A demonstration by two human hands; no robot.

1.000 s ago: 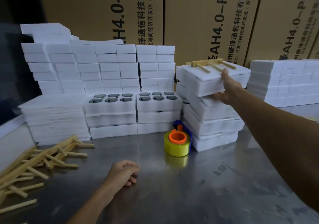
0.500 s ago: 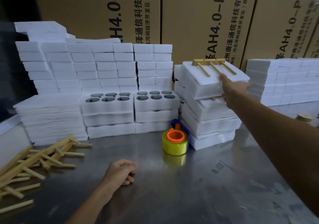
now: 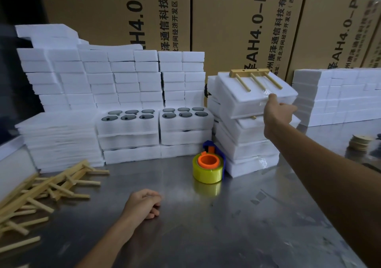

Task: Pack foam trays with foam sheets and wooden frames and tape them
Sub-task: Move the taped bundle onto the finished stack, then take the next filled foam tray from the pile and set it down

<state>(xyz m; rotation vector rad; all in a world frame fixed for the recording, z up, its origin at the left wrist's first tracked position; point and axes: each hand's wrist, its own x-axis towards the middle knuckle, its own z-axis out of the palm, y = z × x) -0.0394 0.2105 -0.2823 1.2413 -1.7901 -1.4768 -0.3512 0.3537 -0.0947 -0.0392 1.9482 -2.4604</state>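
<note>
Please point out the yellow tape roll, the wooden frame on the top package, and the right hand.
yellow tape roll [image 3: 207, 172]: head view, yellow side.
wooden frame [image 3: 249, 72]: head view, crossbar.
right hand [image 3: 278, 112]: head view, back of hand.

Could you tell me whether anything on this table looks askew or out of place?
The top taped pack on the right-hand stack sits tilted and twisted against the packs below. The loose wooden frames at the left lie in a crisscrossed heap.

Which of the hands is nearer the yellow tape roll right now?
Left. The left hand rests on the table just in front of the tape roll; the right hand is up at the top packed tray of the stack beside it.
</note>
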